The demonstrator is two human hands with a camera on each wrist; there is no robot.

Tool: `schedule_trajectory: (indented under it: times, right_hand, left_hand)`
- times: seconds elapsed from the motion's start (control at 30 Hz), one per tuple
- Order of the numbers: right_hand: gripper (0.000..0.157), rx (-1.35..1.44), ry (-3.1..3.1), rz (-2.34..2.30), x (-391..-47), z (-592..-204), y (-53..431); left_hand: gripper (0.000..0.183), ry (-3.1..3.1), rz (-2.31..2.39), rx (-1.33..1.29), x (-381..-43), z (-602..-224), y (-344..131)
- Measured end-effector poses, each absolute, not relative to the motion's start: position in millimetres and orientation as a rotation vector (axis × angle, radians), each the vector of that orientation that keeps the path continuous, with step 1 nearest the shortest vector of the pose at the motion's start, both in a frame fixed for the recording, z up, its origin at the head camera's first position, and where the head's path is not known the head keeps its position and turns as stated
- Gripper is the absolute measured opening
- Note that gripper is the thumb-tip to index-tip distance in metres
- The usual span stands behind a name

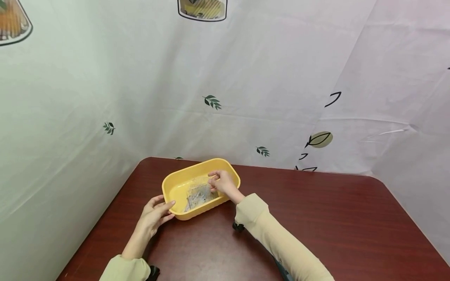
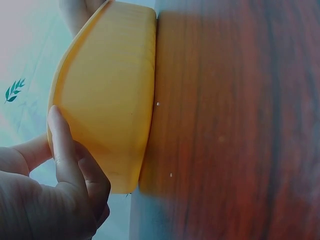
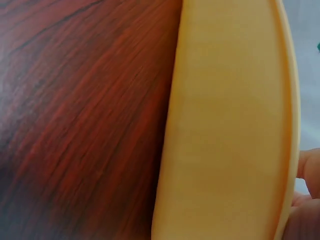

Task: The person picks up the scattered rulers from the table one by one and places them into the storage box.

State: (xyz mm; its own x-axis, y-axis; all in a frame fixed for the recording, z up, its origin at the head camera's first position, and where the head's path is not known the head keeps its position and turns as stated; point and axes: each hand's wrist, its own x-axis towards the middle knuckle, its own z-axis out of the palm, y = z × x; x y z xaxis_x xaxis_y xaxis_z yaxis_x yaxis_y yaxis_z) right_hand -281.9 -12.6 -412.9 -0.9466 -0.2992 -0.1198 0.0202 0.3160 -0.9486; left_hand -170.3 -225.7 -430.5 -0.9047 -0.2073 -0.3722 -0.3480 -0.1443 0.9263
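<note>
A yellow plastic basin (image 1: 197, 170) with rounded corners stands at an angle on the table. My left hand (image 1: 153, 214) grips its near left corner, thumb over the rim and fingers against the outer wall; the left wrist view shows those fingers (image 2: 62, 145) on the wall. Inside the basin lie crumpled clear plastic packets (image 1: 200, 195) with small dark marks. My right hand (image 1: 222, 182) reaches over the near right rim, fingers bent right at the packets' upper edge; I cannot tell whether they pinch the plastic. In the right wrist view, the basin wall (image 3: 230, 120) partly hides the right fingers (image 3: 311, 172).
The dark red wooden table (image 1: 316, 218) extends to the right and in front of the basin. A white curtain (image 1: 246, 78) with leaf prints hangs close behind the table and along its left side. Two tiny white specks lie beside the basin in the left wrist view.
</note>
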Motion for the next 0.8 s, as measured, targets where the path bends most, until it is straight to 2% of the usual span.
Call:
schedule_trajectory:
  times: [0.43, 0.8]
  right_hand:
    - [0.026, -0.394, 2.633, -1.268, -277.9, -416.5, -14.2]
    - [0.027, -0.494, 2.710, -1.220, -271.7, -414.3, -16.5]
  left_hand:
    - [0.071, 1.991, 2.219, -0.643, -170.5, -431.2, -225.7]
    - [0.072, 1.993, 2.209, -0.649, -170.8, -431.7, -225.7]
